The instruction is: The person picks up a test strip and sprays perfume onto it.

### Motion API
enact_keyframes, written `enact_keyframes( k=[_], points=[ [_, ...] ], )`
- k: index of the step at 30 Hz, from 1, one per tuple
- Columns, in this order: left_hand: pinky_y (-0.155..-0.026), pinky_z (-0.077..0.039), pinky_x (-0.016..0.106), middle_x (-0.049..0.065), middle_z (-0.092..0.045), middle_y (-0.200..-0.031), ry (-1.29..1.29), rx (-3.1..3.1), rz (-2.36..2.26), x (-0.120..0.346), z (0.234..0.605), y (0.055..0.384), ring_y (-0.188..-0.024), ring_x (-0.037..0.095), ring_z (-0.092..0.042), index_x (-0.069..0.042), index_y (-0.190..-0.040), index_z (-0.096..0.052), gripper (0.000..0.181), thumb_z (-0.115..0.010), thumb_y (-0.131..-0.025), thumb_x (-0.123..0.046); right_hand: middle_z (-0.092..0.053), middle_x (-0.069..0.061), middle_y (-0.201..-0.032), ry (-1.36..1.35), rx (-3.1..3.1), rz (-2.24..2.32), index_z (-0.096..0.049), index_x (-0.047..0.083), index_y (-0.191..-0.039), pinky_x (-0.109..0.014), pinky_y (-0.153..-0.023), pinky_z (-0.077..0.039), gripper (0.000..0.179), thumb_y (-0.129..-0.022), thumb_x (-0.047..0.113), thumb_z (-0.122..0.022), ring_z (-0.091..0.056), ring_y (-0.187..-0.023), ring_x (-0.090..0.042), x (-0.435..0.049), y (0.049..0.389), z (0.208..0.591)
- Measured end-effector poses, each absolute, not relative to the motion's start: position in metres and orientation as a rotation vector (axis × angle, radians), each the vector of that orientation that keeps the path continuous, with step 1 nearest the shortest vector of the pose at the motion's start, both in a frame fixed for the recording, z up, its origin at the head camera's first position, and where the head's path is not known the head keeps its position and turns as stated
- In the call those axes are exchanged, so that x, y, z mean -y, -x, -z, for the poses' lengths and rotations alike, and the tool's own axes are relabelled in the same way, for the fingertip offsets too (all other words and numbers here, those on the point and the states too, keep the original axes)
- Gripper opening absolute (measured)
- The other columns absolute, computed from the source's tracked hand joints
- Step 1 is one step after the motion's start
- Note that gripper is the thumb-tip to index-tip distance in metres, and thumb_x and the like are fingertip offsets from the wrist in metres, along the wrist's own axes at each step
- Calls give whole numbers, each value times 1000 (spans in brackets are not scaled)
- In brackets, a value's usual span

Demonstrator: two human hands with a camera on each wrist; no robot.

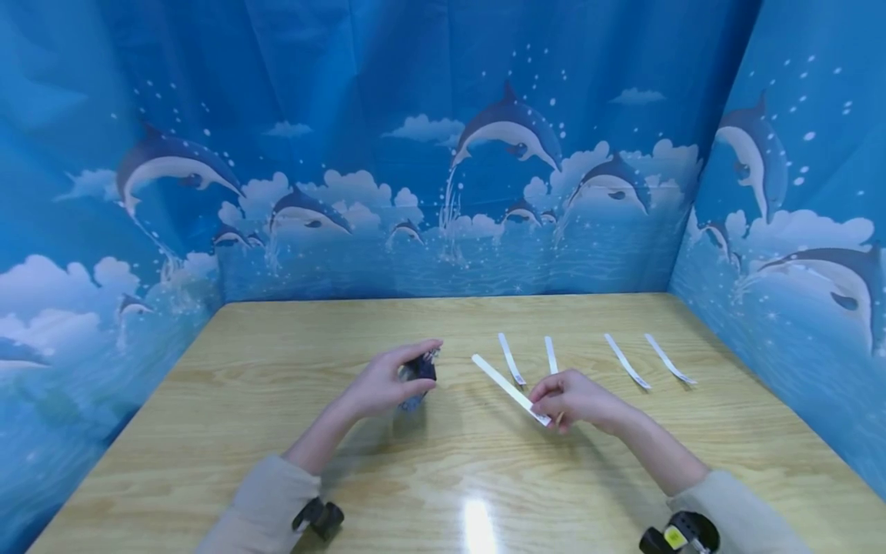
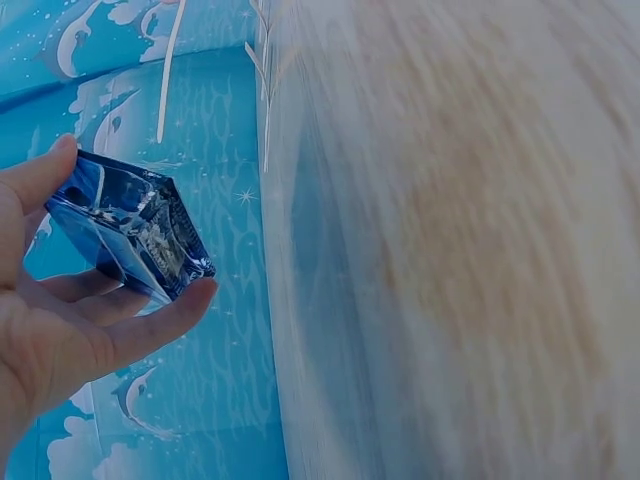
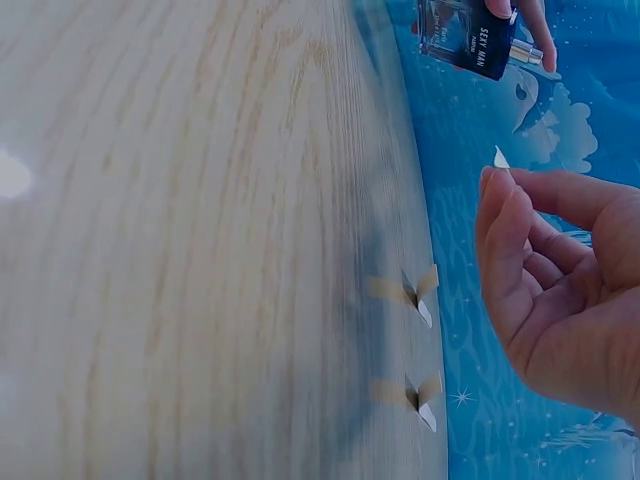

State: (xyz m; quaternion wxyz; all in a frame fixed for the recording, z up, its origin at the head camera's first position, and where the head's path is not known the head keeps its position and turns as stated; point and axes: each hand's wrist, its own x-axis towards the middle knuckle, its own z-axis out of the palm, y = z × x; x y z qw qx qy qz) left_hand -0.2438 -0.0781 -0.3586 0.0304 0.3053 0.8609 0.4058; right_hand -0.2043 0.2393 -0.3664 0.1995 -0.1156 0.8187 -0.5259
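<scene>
My left hand (image 1: 379, 385) grips a dark blue glass perfume bottle (image 1: 419, 369) above the table, left of centre. In the right wrist view a silver spray nozzle (image 3: 526, 52) sticks out of the bottle, beside label lettering that reads "SEXY MAN". The left wrist view shows the bottle (image 2: 135, 225) tilted between thumb and fingers. My right hand (image 1: 577, 400) pinches one end of a white paper test strip (image 1: 504, 383). Its other end points up and left towards the bottle, with a gap between them. From the right wrist only the strip's tip (image 3: 501, 158) shows at the fingertips.
Several more paper strips lie beyond and right of my right hand, among them a left one (image 1: 510, 358) and a far right one (image 1: 668, 358). They rest on a light wooden table (image 1: 277, 346). A blue dolphin-print curtain (image 1: 332, 254) hangs along its back and sides.
</scene>
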Motion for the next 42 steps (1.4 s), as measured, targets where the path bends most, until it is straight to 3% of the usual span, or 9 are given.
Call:
enact_keyframes(
  k=[6, 15, 31, 37, 42],
  points=[
    [-99, -38, 45, 1, -43, -141, -939, -2652, -1249, 78, 359, 244, -126, 26, -42, -26, -140, -42, 59, -66, -87, -21, -59, -6, -74, 334, -2284, 1468, -60, -10, -98, -22, -49, -47, 21, -84, 6, -61, -56, -60, -14, -239, 203, 366],
    [-99, -38, 45, 0, -50, -135, -1021, -2725, -1188, 75, 361, 246, -122, 25, -46, -23, -134, -51, 53, -69, -85, -25, -59, -6, -73, 311, -2283, 1464, -60, -8, -96, -21, -49, -47, 19, -82, 5, -61, -55, -59, -14, -237, 205, 367],
    [-90, -46, 45, 6, -58, -126, -1121, -2814, -1108, 65, 362, 243, -112, 28, -54, -16, -130, -55, 51, -71, -83, -20, -59, -6, -74, 320, -2267, 1476, -60, -9, -98, -23, -49, -48, 20, -84, 6, -62, -56, -61, -15, -231, 204, 362],
    [-81, -49, 41, 8, -62, -114, -1133, -2830, -1078, 63, 362, 242, -101, 26, -58, -16, -129, -56, 49, -71, -82, -18, -59, -5, -74, 316, -2267, 1474, -60, -9, -98, -22, -48, -47, 19, -84, 5, -61, -55, -60, -14, -231, 204, 363],
    [-88, -47, 44, 8, -58, -124, -1065, -2799, -1124, 63, 361, 242, -110, 29, -55, -16, -131, -54, 49, -70, -84, -18, -59, -6, -74, 321, -2268, 1476, -60, -9, -97, -22, -49, -48, 19, -84, 4, -61, -56, -60, -15, -232, 204, 363]
  ],
)
